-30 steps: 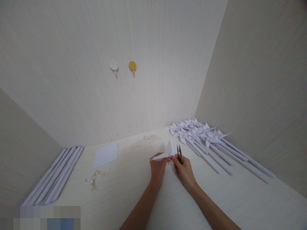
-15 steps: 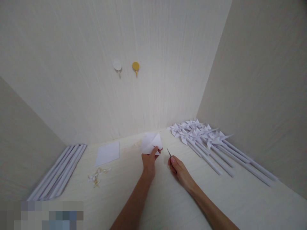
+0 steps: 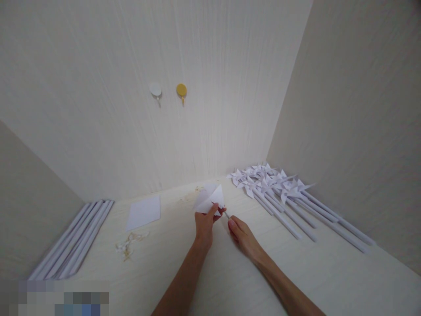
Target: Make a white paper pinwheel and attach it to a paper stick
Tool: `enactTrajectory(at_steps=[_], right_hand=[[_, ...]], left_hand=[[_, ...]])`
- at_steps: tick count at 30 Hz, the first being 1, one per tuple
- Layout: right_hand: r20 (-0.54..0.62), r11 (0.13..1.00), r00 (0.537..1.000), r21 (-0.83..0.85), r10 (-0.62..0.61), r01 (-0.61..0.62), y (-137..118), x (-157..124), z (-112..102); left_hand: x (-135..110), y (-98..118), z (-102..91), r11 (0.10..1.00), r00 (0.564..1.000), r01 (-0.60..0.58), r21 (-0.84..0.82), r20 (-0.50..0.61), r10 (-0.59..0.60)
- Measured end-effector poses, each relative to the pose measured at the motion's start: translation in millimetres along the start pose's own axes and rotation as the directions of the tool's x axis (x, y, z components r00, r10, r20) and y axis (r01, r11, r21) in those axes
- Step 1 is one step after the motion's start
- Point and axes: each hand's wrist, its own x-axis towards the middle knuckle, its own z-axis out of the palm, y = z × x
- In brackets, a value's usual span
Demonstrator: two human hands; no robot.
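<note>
**Left hand (image 3: 204,224) pinches folded paper (image 3: 209,199) as snips (image 3: 226,214) close back in**

Along the left edge of the tabletop (image 3: 345,272) lies a row of rolled paper sticks (image 3: 72,240), packed side by side. Just right of them, near the back edge, a flat white sheet (image 3: 144,212) lies alone, with a small heap of scraps (image 3: 128,245) in front of it.

At the middle, the left hand grasps the folded paper between thumb and fingers and holds it up off the tabletop, with its pale faces spread open toward the camera. A second ago the same piece was pressed flatter and held low, right beside the upright blades. Half a second ago it was raised and opened, with the blades well apart from it.

Now the right hand (image 3: 242,236), clenched around the snips with only the metal tip showing, has slid left. That tip sits at the paper's lower right edge, and whether it touches cannot be told. By this reading the paper has been turned and the tool is brought back to it.

Toward the back right corner, paper pinwheels (image 3: 269,179) lie fanned out, their sticks running along the right edge.
</note>
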Motion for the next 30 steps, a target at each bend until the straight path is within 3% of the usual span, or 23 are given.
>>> enactTrajectory(at_steps=[30], right_hand=[[-0.028,0.999,0.999,-0.031,0.026,-0.027,-3.2,0.3,-1.2]], left_hand=[[-3.5,-0.5,2.9,0.996,0.999,-0.029,0.088,-0.033,0.032]])
